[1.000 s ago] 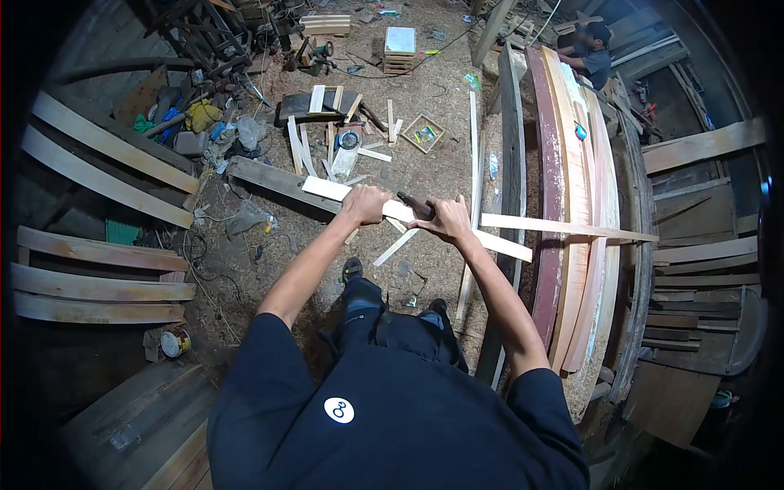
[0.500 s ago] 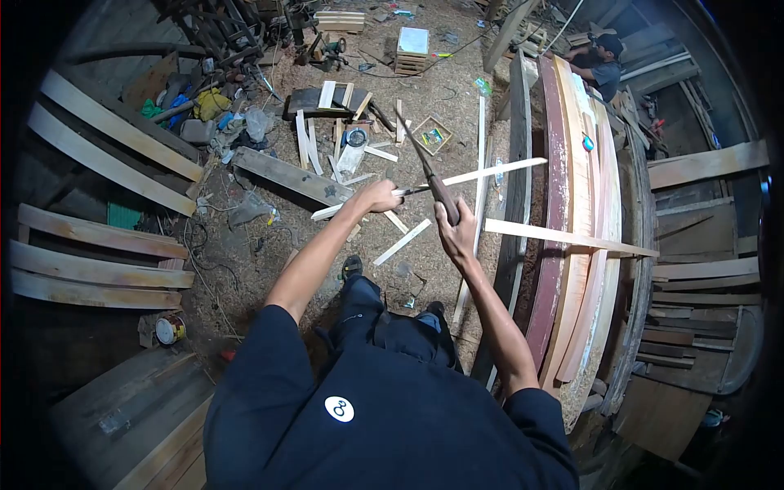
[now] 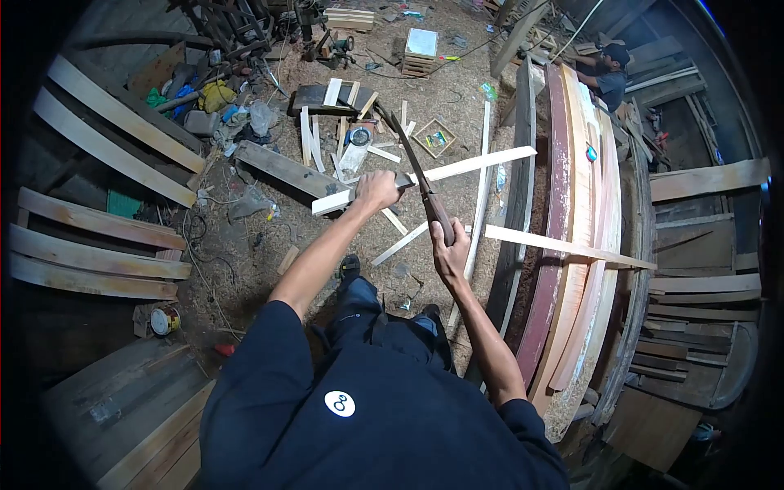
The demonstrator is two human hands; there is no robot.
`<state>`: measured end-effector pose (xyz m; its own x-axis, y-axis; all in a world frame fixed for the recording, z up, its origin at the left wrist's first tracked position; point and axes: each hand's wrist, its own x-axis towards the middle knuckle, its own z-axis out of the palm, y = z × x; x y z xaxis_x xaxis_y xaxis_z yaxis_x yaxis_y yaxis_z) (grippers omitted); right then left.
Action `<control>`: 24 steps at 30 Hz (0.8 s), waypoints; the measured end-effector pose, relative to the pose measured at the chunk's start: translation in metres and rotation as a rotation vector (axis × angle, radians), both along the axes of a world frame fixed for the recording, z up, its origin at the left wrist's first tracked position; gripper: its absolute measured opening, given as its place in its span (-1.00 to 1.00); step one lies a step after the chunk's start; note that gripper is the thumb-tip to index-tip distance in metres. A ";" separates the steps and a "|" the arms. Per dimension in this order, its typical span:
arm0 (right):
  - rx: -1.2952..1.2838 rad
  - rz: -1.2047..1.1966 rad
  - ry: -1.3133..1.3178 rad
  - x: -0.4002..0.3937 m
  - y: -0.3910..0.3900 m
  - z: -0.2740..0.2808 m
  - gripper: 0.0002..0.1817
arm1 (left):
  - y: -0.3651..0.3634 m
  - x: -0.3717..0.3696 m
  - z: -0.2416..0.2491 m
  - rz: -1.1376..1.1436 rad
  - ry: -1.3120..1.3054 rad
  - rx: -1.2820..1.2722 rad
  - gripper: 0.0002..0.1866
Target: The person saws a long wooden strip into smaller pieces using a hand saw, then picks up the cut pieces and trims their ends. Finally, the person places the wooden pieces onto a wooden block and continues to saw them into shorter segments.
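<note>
My left hand (image 3: 378, 190) is closed around a long pale wooden strip (image 3: 482, 163), which slants across in front of me with its left end nearest my forearm. A small dark piece (image 3: 403, 181) shows at my left fingers, lying against the strip. In my right hand (image 3: 452, 251) is a handsaw (image 3: 437, 211), gripped by its brown wooden handle. Its narrow dark blade points up and away, crossing the strip just right of my left fingers in this view.
To the right stands a long bench (image 3: 527, 204) stacked with curved boards (image 3: 581, 212) and a small blue tool (image 3: 591, 153). Behind it sits another person (image 3: 608, 77). Wood offcuts and a grey beam (image 3: 286, 175) lie on the shaving-covered floor. Planks (image 3: 98, 216) project at left.
The strip has turned, so more of its broad face shows, and its left end has risen slightly. The handsaw has shifted a little left and down beside my left hand.
</note>
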<state>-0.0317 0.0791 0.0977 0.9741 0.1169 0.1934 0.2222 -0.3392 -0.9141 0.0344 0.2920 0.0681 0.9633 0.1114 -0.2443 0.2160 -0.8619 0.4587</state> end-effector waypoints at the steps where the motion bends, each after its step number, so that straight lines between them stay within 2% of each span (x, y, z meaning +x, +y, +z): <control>1: 0.017 0.008 0.029 0.000 0.001 0.000 -0.67 | -0.001 0.002 0.003 0.019 -0.005 0.019 -0.70; 5: 0.028 0.011 0.092 0.005 0.006 0.007 -0.68 | 0.001 0.005 0.007 0.023 -0.094 0.096 -0.77; 9: -0.019 0.006 0.049 0.007 0.011 0.012 -0.67 | 0.000 0.012 0.005 0.032 -0.175 0.148 -0.78; 12: 0.060 -0.036 0.071 0.008 0.015 0.010 -0.64 | 0.000 0.013 0.003 0.084 -0.212 0.125 -0.78; 15: 0.286 -0.061 0.224 0.005 0.016 0.016 -0.61 | 0.001 0.014 0.005 0.078 -0.252 0.112 -0.78; 19: 0.398 -0.041 0.283 0.008 0.007 -0.004 -0.63 | -0.003 0.014 0.012 0.066 -0.219 0.092 -0.79; 24: 0.229 -0.039 0.212 0.008 0.007 0.008 -0.62 | -0.002 0.017 -0.008 0.076 -0.195 0.052 -0.82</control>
<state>-0.0235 0.0864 0.1053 0.9984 0.0557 0.0022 0.0091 -0.1239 -0.9923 0.0518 0.2897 0.0606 0.9800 0.1935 -0.0460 0.1930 -0.8699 0.4539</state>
